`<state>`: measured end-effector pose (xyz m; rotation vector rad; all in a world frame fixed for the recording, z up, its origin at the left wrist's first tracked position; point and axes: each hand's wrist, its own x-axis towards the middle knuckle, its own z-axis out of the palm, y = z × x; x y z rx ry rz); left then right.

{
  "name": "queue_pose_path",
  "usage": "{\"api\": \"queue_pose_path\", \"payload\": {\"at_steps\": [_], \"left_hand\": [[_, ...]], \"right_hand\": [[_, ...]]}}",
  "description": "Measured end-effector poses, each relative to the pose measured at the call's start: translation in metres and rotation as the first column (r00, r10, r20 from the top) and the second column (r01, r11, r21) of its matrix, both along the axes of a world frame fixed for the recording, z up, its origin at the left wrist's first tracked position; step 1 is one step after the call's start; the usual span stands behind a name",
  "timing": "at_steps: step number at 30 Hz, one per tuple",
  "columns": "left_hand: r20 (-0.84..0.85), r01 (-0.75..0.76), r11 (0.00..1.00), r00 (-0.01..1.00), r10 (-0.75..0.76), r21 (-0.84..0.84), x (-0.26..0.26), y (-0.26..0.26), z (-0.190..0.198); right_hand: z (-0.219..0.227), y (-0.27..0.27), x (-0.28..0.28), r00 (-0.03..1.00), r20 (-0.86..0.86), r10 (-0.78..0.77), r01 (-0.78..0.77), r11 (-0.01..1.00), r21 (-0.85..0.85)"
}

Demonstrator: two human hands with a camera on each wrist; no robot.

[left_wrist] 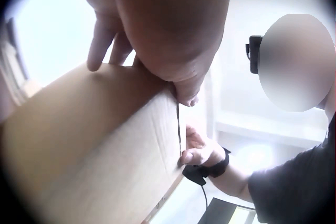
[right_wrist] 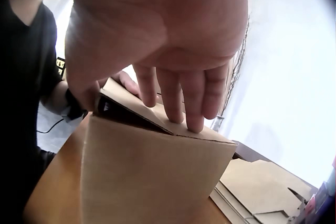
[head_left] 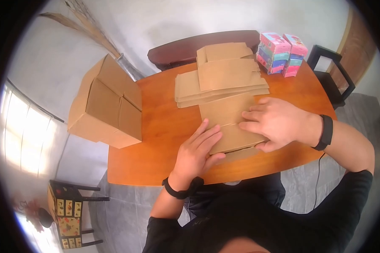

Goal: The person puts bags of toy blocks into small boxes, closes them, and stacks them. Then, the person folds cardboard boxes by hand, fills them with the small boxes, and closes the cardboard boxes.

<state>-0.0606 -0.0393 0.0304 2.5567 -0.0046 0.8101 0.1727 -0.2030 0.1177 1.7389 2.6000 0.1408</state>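
Observation:
A small brown cardboard box [head_left: 228, 109] lies near the front of the wooden table with both hands on its top. The left hand [head_left: 196, 152] rests with extended fingers on its left side, thumb by the near edge. Across the right part, the right hand [head_left: 278, 122] touches the top with its fingertips, its thumb at the near edge. In the right wrist view, a dark gap shows under the top panel of the box [right_wrist: 152, 166], beside the thumb of the right hand [right_wrist: 163, 35]. The left wrist view shows the left hand [left_wrist: 157, 24] over the box [left_wrist: 105, 145].
Flattened cardboard pieces [head_left: 228, 76] are stacked behind the box. A large cardboard box [head_left: 109, 105] stands at the left, colourful small boxes [head_left: 278, 52] at the back right. Beyond the wooden table [head_left: 156, 160] are a chair back [head_left: 173, 50] and a black frame-like stand [head_left: 331, 80].

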Motion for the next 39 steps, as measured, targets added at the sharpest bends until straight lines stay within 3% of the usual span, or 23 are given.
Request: {"api": "queue_pose_path", "payload": {"at_steps": [7,12,14,16,22,28,29,30,31,32,33,34,35,36,38,39], "left_hand": [[-0.145,0.065,0.996,0.988,-0.055,0.068,-0.006,-0.001,0.024],[-0.251,0.118,0.990,0.963,-0.095,0.080,-0.007,0.003,0.036],[-0.286,0.109,0.989,0.955,-0.077,0.097,-0.007,0.001,0.036],[-0.273,0.093,0.989,0.960,-0.058,0.116,-0.007,-0.004,0.032],[-0.151,0.009,0.998,0.989,0.000,0.059,-0.009,-0.020,-0.005],[-0.022,0.027,0.999,0.999,-0.029,-0.046,-0.005,-0.018,-0.023],[-0.006,0.037,0.998,0.999,-0.037,-0.057,-0.005,-0.017,-0.026],[0.001,0.007,0.999,1.000,-0.007,-0.054,-0.006,-0.018,-0.031],[0.087,-0.005,0.977,0.996,0.024,-0.211,-0.005,-0.021,-0.038],[0.173,-0.003,0.932,0.982,0.070,-0.362,-0.009,-0.021,-0.044],[0.184,-0.037,0.931,0.977,0.110,-0.362,-0.016,-0.019,-0.051],[0.031,-0.099,0.917,0.992,0.121,-0.387,-0.023,-0.018,-0.058],[-0.122,-0.163,0.900,0.985,0.123,-0.404,-0.030,-0.015,-0.063],[-0.115,-0.194,0.894,0.980,0.161,-0.404,-0.035,-0.013,-0.066],[-0.297,-0.216,0.749,0.955,0.027,-0.627,-0.049,-0.011,-0.072],[-0.300,-0.234,0.744,0.953,0.047,-0.626,-0.056,-0.009,-0.077]], "right_hand": [[-0.003,-0.002,0.006,0.996,-0.071,0.051,-0.045,0.995,0.084],[0.005,-0.004,0.002,0.997,-0.062,-0.042,0.038,0.997,-0.068],[-0.002,-0.003,0.000,0.998,-0.062,0.003,-0.002,1.000,0.016],[-0.014,-0.004,-0.003,0.997,-0.058,0.041,-0.035,0.994,0.102],[-0.031,-0.007,-0.015,1.000,-0.022,0.002,-0.002,1.000,-0.007],[-0.047,-0.009,-0.007,0.988,-0.156,-0.020,0.014,0.999,-0.039],[-0.066,-0.013,0.001,0.887,-0.460,-0.027,0.092,0.988,0.120],[-0.079,-0.013,0.001,0.697,-0.717,0.025,0.206,0.950,0.233],[-0.083,-0.013,-0.008,0.414,-0.910,-0.004,0.256,0.960,0.113],[-0.089,-0.014,-0.019,0.087,-0.995,-0.054,0.258,0.966,-0.030],[-0.108,-0.016,-0.021,-0.059,-0.995,-0.085,0.270,0.958,-0.098],[-0.134,-0.017,-0.018,-0.204,-0.972,-0.118,0.272,0.947,-0.172],[-0.161,-0.022,-0.016,-0.359,-0.920,-0.156,0.130,0.968,-0.215],[-0.177,-0.022,-0.016,-0.498,-0.839,-0.217,-0.018,0.971,-0.240],[-0.172,-0.010,-0.027,-0.483,-0.833,-0.271,-0.088,0.961,-0.261],[-0.170,-0.004,-0.035,-0.481,-0.823,-0.303,-0.116,0.952,-0.282]]}}
